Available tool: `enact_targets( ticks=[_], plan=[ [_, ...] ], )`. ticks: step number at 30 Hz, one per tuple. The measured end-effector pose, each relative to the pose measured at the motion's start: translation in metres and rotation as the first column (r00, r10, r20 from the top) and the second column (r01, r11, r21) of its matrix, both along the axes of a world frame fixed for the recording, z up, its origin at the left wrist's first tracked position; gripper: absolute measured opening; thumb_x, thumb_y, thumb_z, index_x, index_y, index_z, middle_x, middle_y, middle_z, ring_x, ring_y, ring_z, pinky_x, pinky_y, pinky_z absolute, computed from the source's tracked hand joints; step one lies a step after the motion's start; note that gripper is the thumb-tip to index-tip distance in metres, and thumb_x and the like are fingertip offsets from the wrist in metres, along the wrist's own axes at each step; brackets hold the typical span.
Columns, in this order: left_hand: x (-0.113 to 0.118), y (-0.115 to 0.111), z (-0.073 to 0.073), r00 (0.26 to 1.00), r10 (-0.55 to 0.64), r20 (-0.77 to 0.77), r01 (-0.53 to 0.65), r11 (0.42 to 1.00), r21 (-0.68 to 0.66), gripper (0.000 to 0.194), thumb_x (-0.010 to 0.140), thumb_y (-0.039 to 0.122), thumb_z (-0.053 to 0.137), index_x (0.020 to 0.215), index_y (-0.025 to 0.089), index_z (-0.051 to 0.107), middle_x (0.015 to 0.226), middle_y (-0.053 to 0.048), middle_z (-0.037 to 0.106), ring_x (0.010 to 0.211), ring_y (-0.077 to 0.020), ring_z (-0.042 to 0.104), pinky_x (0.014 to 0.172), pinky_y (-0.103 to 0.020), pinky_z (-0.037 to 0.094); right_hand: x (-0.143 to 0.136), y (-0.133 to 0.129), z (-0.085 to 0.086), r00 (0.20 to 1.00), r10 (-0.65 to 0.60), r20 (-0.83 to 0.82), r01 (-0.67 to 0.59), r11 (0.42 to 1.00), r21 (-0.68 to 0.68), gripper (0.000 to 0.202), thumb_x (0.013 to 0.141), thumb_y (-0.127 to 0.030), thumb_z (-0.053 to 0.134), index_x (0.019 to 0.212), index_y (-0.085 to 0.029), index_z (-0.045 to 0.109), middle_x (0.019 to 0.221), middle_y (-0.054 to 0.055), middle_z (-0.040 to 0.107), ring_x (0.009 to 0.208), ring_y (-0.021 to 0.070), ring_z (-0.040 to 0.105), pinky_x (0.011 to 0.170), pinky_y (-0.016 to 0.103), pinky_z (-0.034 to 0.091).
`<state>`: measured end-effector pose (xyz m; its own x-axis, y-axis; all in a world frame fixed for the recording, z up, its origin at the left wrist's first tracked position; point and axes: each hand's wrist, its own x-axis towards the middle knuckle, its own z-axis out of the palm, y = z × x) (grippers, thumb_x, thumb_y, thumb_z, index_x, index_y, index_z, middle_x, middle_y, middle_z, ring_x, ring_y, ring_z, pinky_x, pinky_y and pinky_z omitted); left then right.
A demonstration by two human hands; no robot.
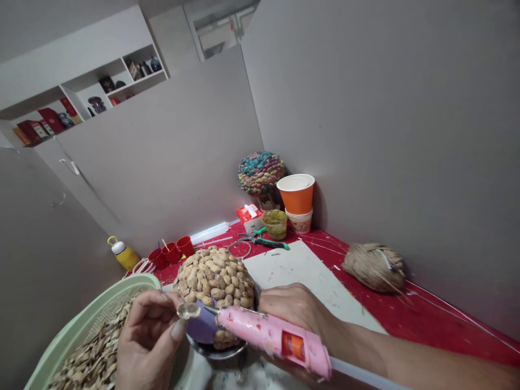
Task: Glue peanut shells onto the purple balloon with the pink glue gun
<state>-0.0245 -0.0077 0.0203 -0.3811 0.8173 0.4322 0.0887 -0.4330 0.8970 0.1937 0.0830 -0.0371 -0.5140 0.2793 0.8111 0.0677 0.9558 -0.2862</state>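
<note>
Between thumb and fingers, my left hand (148,341) pinches a peanut shell half (188,310), its hollow side showing. My right hand (292,314) is wrapped round a pink hot glue gun (272,333), whose nozzle points left, close to the shell. A clear glue stick (361,374) sticks out of the gun's back end. Behind both hands a ball covered in peanut shells (217,273) rests in a metal bowl (221,352). A purple patch (202,324) of the ball's surface is bare of shells, just behind the nozzle.
A green basket (44,355) of peanut shells stands at left. Farther back are red cups (171,253), glue sticks (209,233), pliers (270,242), a tub (275,223), an orange paper cup (296,195) and a coloured shell tree (262,173). A twine bundle (374,266) lies right, near the wall.
</note>
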Motion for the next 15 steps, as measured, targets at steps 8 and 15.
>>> enact_targets(
  ticks=[8,15],
  plan=[
    [-0.011,-0.01,0.015,0.977,0.129,-0.168,-0.102,0.982,0.162,0.025,0.069,0.019,0.084,0.086,0.023,0.066,0.085,0.0,0.074,0.079,-0.0149,0.072,0.072,-0.02,0.061,0.012,-0.007,0.018,0.983,-0.154,-0.104,0.137,0.978,-0.155,0.03,0.091,-0.026,0.054,0.065,-0.021,0.042,0.058,-0.004,0.043,0.049,0.0108,0.04,0.048,0.026,0.031],
    [-0.011,-0.014,0.01,0.47,0.31,-0.826,0.054,0.924,0.378,0.022,0.075,0.006,0.071,0.086,0.024,0.065,0.084,-0.002,0.075,0.076,-0.0162,0.074,0.071,-0.021,0.061,0.01,-0.003,0.02,0.952,-0.22,-0.212,0.064,0.824,-0.563,0.019,0.092,-0.039,0.058,0.084,-0.024,0.065,0.067,0.002,0.057,0.066,0.0214,0.059,0.059,0.033,0.053]
  ],
)
